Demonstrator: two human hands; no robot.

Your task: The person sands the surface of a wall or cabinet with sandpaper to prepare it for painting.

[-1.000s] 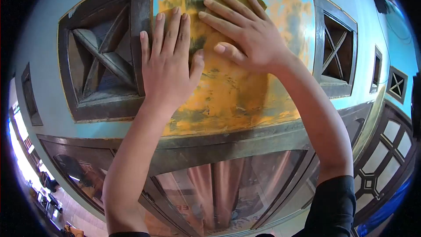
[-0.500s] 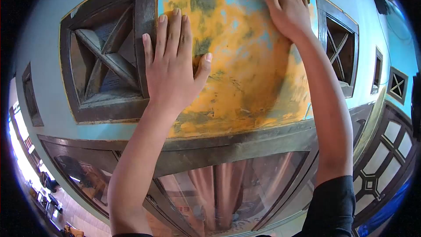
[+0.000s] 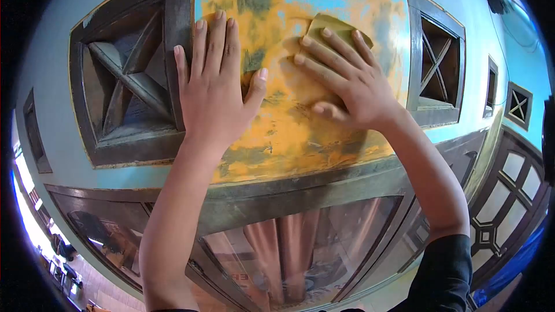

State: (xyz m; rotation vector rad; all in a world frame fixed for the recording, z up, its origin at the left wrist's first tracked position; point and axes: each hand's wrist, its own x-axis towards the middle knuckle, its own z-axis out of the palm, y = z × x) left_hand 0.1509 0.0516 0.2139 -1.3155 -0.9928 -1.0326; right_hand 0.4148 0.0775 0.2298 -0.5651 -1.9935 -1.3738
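Observation:
My left hand [image 3: 217,89] lies flat with spread fingers on the wall, its outer side by the frame of the left vent. Against the orange and blue patch of wall [image 3: 272,138], my right hand [image 3: 352,81] presses an olive-coloured sheet [image 3: 341,30], which looks like sandpaper. The sheet shows above and between the fingertips; the rest is hidden under the palm. The fingers of my right hand are stretched out over it, with the thumb apart. Grey-dark smudges mark the orange surface near both hands.
Dark wooden vents with crossed bars stand left [image 3: 130,75] and right [image 3: 436,63]. Below the patch runs a dark wooden beam [image 3: 300,193] over a glass pane with pinkish curtains [image 3: 295,254] behind it. A panelled door [image 3: 506,190] is at the far right.
My right hand has moved down and left across the wall with the sheet, now lower beside my left hand. My left hand stays on the same spot; the view has shifted slightly.

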